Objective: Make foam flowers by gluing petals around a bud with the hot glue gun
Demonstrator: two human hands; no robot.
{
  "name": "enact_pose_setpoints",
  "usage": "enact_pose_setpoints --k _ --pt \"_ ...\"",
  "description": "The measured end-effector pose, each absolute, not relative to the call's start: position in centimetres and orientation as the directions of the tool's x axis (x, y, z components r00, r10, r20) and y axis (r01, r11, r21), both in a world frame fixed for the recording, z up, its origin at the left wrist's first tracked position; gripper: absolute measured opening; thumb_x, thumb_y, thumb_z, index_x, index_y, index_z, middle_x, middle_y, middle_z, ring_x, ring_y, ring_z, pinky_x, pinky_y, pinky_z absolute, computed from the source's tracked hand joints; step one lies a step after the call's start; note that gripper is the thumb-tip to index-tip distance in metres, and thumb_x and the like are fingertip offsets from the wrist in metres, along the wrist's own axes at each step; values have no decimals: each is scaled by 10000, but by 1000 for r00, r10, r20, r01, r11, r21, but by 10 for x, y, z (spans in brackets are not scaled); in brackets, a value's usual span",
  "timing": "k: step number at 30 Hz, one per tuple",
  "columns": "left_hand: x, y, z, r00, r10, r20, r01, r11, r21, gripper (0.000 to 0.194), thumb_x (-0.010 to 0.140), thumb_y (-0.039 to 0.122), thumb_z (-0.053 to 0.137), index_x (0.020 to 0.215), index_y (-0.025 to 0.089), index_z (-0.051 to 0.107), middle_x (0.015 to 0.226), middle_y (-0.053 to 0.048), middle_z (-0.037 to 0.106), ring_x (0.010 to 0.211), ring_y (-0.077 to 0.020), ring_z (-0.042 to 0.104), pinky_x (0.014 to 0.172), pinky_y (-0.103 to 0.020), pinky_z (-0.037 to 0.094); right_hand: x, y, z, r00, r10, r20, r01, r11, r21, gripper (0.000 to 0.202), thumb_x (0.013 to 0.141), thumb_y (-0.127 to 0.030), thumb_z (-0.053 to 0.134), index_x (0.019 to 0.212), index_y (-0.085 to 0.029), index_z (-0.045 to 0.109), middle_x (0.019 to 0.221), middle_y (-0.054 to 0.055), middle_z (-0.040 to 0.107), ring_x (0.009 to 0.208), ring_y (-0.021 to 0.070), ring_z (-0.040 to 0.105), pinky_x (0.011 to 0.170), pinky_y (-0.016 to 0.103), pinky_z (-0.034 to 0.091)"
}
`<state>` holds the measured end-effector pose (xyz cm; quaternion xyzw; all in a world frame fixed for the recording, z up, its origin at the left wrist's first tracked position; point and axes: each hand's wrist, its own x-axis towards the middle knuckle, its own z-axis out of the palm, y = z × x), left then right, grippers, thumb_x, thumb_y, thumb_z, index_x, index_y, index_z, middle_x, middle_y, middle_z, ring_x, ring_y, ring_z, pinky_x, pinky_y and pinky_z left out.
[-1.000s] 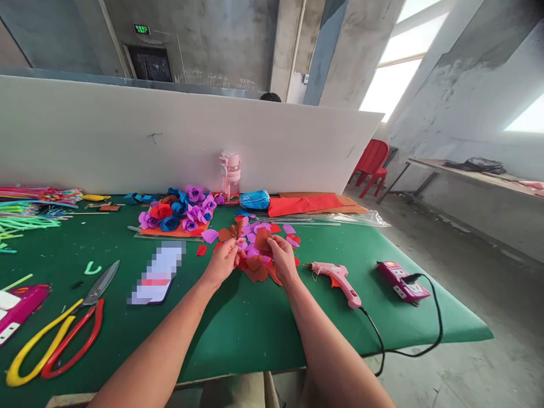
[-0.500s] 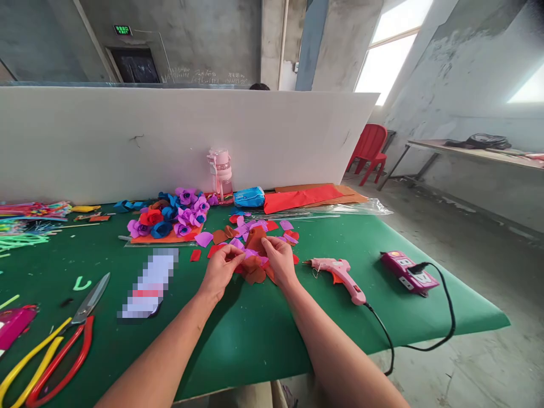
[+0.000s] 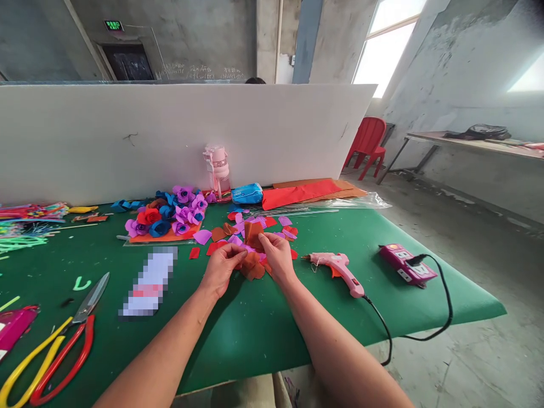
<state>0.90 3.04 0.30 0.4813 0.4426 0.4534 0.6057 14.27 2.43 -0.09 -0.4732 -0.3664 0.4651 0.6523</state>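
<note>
My right hand pinches a brown paper petal that stands up above the pile. Close beside it, my left hand has its thumb and fingers pressed together; what they hold is too small to make out. Just below the fingertips is a cluster of brown paper petals. Loose purple petals and red petals are scattered around both hands. A pink glue gun lies on its side to the right of my right hand.
Finished paper flowers are heaped at the back left. Large scissors and a blurred-out rectangle lie left. A magenta power box with a black cable sits right. Behind stand a pink bottle and a white board.
The brown petal in my right hand has tilted and shifted slightly. Both hands stay close together over the pile. The whole view has moved a little.
</note>
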Motion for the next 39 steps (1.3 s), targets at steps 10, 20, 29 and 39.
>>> enact_pose_setpoints --k 10,20,29,39 --pt "10 31 3 196 972 -128 -165 161 973 353 475 366 850 649 135 648 570 27 559 537 -72 449 519 -205 343 141 24 0 285 958 29 -325 125 -938 246 698 -411 641 651 -170 666 615 14 683 610 166 642 609 279 497" --pt "10 31 3 220 969 -112 -166 150 975 345 487 359 850 646 138 637 568 29 555 524 -69 440 518 -211 340 141 23 0 269 963 34 -354 131 -926 261 701 -427 654 688 -169 686 657 28 696 654 183 655 630 296 500" --pt "12 31 4 216 969 -118 -151 153 977 345 467 357 853 631 137 644 595 15 579 546 -78 464 522 -210 355 141 22 1 241 969 48 -359 135 -923 258 708 -432 646 655 -182 681 623 6 672 608 158 616 640 288 494" --pt "11 31 3 199 973 -117 -155 149 977 343 463 354 852 640 141 648 605 16 581 554 -80 472 518 -207 360 139 17 9 221 975 31 -434 127 -892 206 690 -381 654 635 -184 671 605 -7 652 604 146 598 650 281 489"
